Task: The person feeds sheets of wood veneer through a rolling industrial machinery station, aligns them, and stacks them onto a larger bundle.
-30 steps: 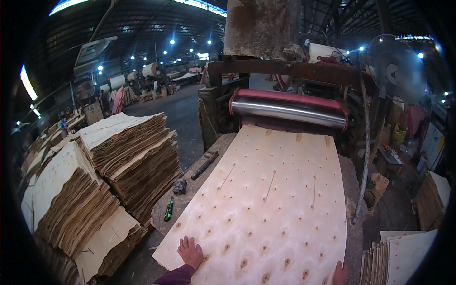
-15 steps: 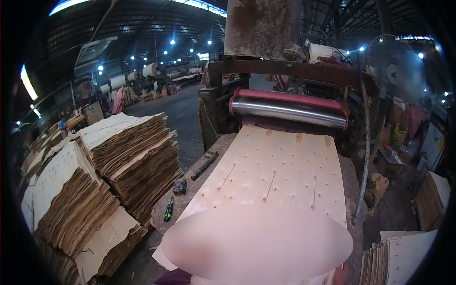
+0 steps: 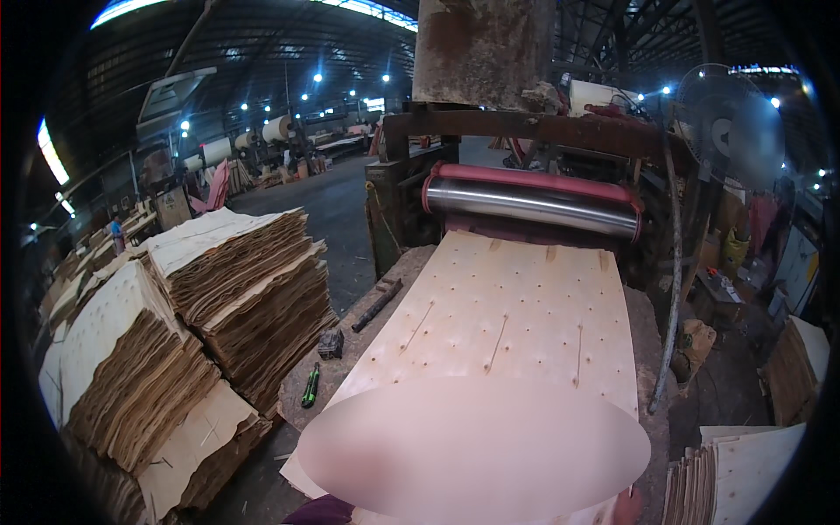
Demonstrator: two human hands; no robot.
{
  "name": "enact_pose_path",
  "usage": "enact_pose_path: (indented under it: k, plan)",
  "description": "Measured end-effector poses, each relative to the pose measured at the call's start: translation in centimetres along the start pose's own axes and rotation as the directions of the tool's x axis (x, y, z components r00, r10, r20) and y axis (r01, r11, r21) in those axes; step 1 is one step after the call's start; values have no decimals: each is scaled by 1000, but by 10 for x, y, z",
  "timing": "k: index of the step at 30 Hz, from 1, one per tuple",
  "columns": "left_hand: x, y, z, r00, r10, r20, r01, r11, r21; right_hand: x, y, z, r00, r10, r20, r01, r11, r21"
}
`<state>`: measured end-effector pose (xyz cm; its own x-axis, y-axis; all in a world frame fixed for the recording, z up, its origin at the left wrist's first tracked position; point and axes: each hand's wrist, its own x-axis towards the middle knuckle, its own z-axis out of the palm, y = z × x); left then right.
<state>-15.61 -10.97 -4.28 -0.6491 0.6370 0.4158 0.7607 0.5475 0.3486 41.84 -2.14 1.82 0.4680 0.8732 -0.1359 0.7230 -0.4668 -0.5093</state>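
A long pale wood veneer sheet (image 3: 534,306) with knots and narrow slits lies on the worn table in front of me. Its far end reaches the pink and shiny metal rollers (image 3: 534,206) of a machine. At the sheet's right near edge, a small part of my right hand (image 3: 627,506) shows beside it; its fingers are hidden. A dark purple sleeve (image 3: 320,510) appears at the lower left, but the hand there cannot be seen. A large blurred oval covers the near part of the sheet.
Tall stacks of veneer (image 3: 249,297) stand on the left. On the table's left side lie a green and black cutter knife (image 3: 311,385), a dark block (image 3: 331,344) and a dark bar (image 3: 377,304). A pole (image 3: 672,289) leans at the right, near more upright sheets (image 3: 744,472).
My right hand, the sleeve and the veneer sheet stay in the same place. Far back on the left, a distant person has shifted slightly.
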Motion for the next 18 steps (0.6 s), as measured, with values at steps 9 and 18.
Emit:
enact_pose_path:
  k: [9, 18]
  plan:
    - [-1, -1, 2, 1000, -8, 10, 8, 1000, 0, -6, -11, -8, 999, 44, 19, -44, 999, -12]
    - [0, -1, 1, 1000, -16, 23, 17, 1000, -8, -4, -10, -8, 998, 51, 34, -51, 999, -3]
